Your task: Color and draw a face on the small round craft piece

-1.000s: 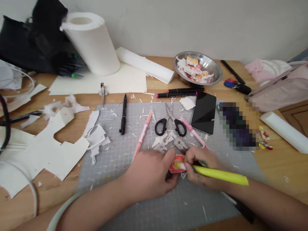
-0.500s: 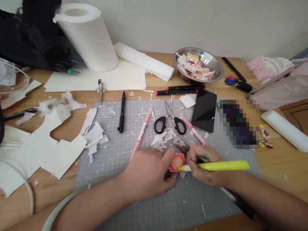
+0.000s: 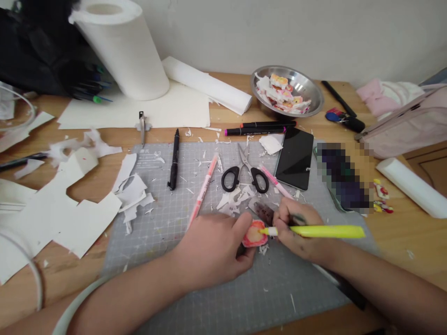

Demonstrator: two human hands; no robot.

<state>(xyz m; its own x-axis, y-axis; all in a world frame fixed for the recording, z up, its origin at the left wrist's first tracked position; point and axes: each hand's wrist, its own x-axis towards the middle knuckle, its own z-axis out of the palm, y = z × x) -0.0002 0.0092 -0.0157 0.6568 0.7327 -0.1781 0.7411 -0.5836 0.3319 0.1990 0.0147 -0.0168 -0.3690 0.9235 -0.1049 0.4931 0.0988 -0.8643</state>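
Between thumb and fingers, my left hand [image 3: 218, 244] pinches a small rounded piece [image 3: 255, 235], red-orange round the rim and pale orange in the middle. My right hand [image 3: 298, 232] grips a yellow highlighter [image 3: 330, 231] like a pen, its tip touching the piece's surface. Both hands are over a grey cutting mat [image 3: 167, 311]. Just beyond them lie a flat metal blade [image 3: 260, 210], black-handled scissors [image 3: 245, 170], an orange pen [image 3: 203, 188] and a pink pen [image 3: 275, 181]. White paper scraps [image 3: 232, 197] surround the scissors.
A steel bowl [image 3: 314, 97] of coloured pieces stands at the back, near a paper towel roll [image 3: 129, 56]. A black tablet [image 3: 295, 158] and a blurred-out phone [image 3: 344, 179] are on the right. Cut white paper [image 3: 84, 223] and a pale cable [image 3: 84, 298] lie left.
The highlighter tip has moved up across the piece, from its lower edge to its upper right, and my right hand has risen slightly. My left hand still holds the piece.
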